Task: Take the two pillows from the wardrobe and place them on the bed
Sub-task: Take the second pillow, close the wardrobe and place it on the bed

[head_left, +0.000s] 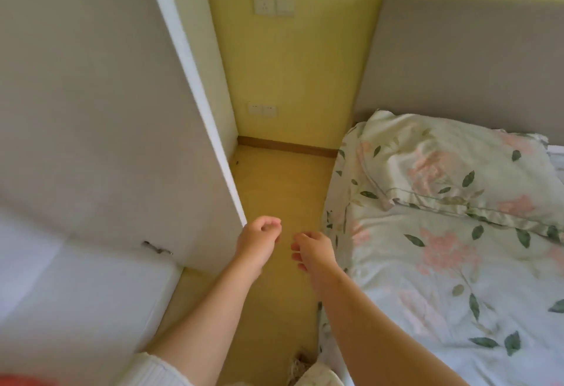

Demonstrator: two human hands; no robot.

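A narrow strip of yellowish floor (pixel 283 202) ran up the middle of the frame, ending at a brown skirting board (pixel 287 144) under a pale yellow wall (pixel 305 65). On that wall, near the top centre, sat a white socket and switch plate (pixel 273 3), and lower down a second pair of white switches (pixel 262 110).

The left half of the frame was filled by a large pale grey wardrobe door (pixel 91 111) with a white edge, standing open toward the camera; a small chipped mark showed near its lower corner. Below it, at lower left, lay a blurred white surface whose nature could not be told.

On the right was the bed (pixel 427 278), covered in a white sheet printed with pink flowers and green leaves, backed by a grey upholstered headboard (pixel 457 56). One pillow (pixel 451 166) in the same floral fabric lay at the head of the bed, against the headboard, at right of centre.

Both bare forearms reached up from the bottom of the frame over the floor strip. The left hand (pixel 259 242) hung just beside the door's lower edge, fingers loosely curled and holding nothing. The right hand (pixel 314 251) was close beside it, near the bed's edge, fingers likewise half curled and empty.
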